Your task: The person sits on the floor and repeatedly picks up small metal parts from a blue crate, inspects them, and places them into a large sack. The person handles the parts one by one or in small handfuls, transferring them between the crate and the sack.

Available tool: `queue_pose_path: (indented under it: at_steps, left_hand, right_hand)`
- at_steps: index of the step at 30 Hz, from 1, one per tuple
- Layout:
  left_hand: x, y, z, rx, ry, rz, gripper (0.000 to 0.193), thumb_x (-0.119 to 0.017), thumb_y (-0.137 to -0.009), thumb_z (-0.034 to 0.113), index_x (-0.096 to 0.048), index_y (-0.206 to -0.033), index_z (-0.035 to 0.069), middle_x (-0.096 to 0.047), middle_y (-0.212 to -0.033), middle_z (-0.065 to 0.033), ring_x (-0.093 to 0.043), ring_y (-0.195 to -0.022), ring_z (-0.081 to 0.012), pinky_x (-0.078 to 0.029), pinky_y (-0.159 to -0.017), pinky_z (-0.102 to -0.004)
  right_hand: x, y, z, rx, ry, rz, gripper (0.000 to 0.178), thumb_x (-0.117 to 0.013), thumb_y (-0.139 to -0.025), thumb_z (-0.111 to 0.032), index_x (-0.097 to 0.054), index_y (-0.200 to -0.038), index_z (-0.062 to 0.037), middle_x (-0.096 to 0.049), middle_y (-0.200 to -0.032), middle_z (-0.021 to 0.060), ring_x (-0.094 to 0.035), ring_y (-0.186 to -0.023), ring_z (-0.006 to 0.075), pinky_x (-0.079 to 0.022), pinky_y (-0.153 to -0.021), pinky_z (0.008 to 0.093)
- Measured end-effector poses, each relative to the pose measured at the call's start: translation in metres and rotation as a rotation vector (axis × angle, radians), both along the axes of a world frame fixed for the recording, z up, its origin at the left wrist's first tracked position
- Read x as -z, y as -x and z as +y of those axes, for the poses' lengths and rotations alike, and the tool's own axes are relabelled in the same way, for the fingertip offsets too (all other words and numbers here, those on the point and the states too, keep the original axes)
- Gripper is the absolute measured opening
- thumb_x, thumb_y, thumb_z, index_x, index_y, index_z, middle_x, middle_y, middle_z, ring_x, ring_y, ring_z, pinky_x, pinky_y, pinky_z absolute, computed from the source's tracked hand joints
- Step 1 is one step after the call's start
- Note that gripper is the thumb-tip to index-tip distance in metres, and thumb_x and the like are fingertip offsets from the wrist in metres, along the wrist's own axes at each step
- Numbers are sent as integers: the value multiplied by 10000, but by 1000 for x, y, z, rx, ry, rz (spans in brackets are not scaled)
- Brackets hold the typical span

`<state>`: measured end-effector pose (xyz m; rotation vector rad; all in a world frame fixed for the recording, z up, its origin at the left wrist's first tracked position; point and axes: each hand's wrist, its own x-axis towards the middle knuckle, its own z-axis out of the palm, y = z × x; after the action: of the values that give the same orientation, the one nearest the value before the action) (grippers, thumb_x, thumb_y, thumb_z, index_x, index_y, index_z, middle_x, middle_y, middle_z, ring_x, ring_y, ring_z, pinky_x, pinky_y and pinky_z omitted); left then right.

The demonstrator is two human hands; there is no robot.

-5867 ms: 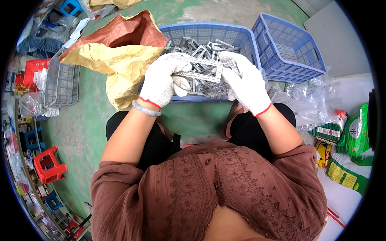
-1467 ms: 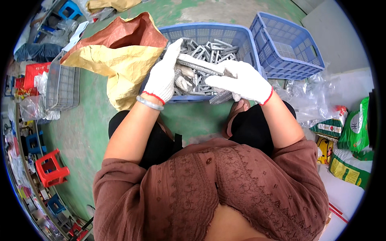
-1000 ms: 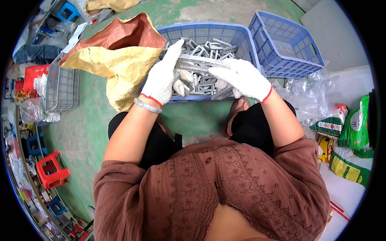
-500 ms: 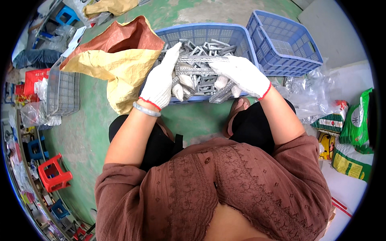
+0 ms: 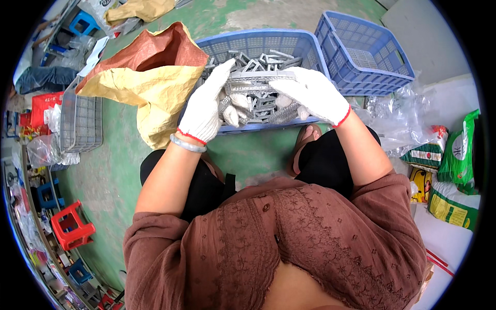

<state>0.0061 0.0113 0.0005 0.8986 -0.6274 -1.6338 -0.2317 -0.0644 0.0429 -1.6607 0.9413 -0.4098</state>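
Note:
My left hand (image 5: 207, 106), in a white knitted glove with a red cuff, is closed on the left end of some grey rectangular metal frames (image 5: 258, 77). At their right end my right hand (image 5: 316, 95), gloved alike, grips them with the fingers curled beneath. The frames lie level between the two hands, over a blue plastic crate (image 5: 261, 34). Many more loose metal frames (image 5: 281, 58) fill that crate in a jumble. My fingers hide part of the held pieces, so how many each hand has cannot be told.
Left of the crate stands an open yellow woven sack (image 5: 165, 85) with a reddish lining. A second blue crate (image 5: 380, 77) is at the right, near clear plastic wrap (image 5: 398, 121). A red stool (image 5: 72, 226) and a grey crate (image 5: 82, 121) stand at the left.
The held frames have tipped, showing more of their edge than their patterned faces. My right fingers have drawn in underneath, and the piece hanging below that hand has shifted.

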Motion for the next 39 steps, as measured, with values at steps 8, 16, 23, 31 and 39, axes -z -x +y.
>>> queue_pose_path:
  at_steps: [8,16,23,31,39]
  left_hand:
    - [9,5,-5,-98,124,21,359,-462,-1054,281,-540,-1316,48,-566,-1350,-152,-630,-1010,-267,-565,-669,-355]
    - [16,4,-12,-159,185,-55,332,-473,-1053,290,-556,-1315,105,-590,-1337,-133,-614,-1063,-222,-559,-736,-325]
    - [10,4,-12,-93,162,-35,401,-449,-1062,324,-514,-1405,127,-599,-1310,-156,-637,-996,-219,-576,-738,-318]
    - [15,6,-18,-85,94,-44,408,-477,-1058,331,-510,-1417,140,-667,-1180,-120,-660,-908,-180,-570,-677,-298]
    - [15,5,-23,-24,9,-32,381,-504,-1050,337,-564,-1359,123,-691,-1078,-93,-667,-761,-146,-571,-640,-281]
  right_hand:
    - [7,-1,11,-42,497,191,384,-678,-889,-380,-706,-1171,-121,-728,-990,112,-710,-842,293,-556,-739,354]
    - [25,-3,22,-96,880,112,390,-680,-868,-317,-689,-1200,-112,-725,-964,111,-708,-783,299,-559,-687,362]
    - [13,-13,30,-142,957,152,324,-703,-871,-379,-702,-1060,-116,-666,-726,72,-649,-576,263,-495,-519,349]
    - [15,-18,35,-194,1074,190,335,-720,-858,-439,-663,-820,-111,-542,-554,39,-538,-423,231,-410,-415,340]
    - [15,-19,39,-234,1091,182,365,-731,-840,-462,-634,-771,-118,-496,-509,30,-507,-397,222,-383,-396,335]
